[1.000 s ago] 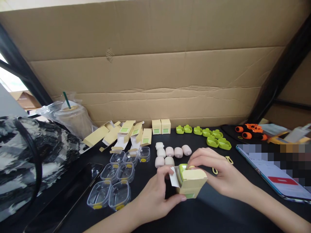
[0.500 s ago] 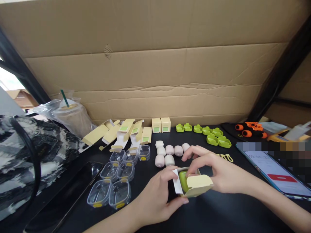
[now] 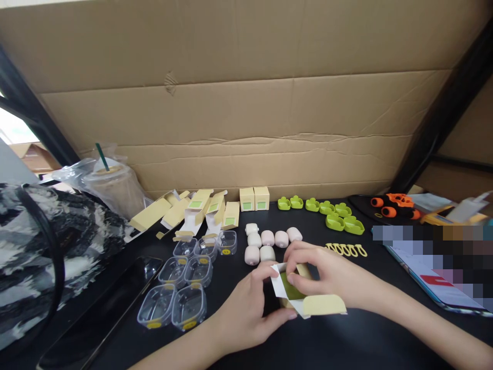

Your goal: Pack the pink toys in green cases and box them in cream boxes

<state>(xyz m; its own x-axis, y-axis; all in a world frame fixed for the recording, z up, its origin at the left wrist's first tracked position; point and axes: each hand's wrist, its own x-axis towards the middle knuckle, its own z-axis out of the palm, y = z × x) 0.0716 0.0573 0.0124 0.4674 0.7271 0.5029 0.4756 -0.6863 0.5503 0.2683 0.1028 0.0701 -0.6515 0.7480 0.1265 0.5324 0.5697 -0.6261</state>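
My left hand (image 3: 250,306) grips a small pale yellow carton (image 3: 286,302) from its left side, thumb below and fingers at the top edge. The carton is open, with white inner flaps and one yellow end flap (image 3: 324,305) folded out to the right. A rounded green case (image 3: 291,289) sits inside it, mostly hidden by the walls. My right hand (image 3: 318,270) reaches over the carton, its thumb and index finger closed together at the green case in the opening. Just beyond my hands stand several white and pale pink rounded pieces (image 3: 267,238).
Several clear plastic cups (image 3: 188,307) stand left, below opened cartons (image 3: 198,205). Two closed cartons (image 3: 254,199) are at the back. Several green trays (image 3: 335,222) and yellow rings (image 3: 346,250) lie right, near a phone (image 3: 435,277) and an orange toy car (image 3: 398,203). A dark phone (image 3: 103,308) lies left.
My right hand has shifted left and down, its fingers drawn together at the carton's opening. The yellow end flap now folds further outward, and the yellow rings are more in view.
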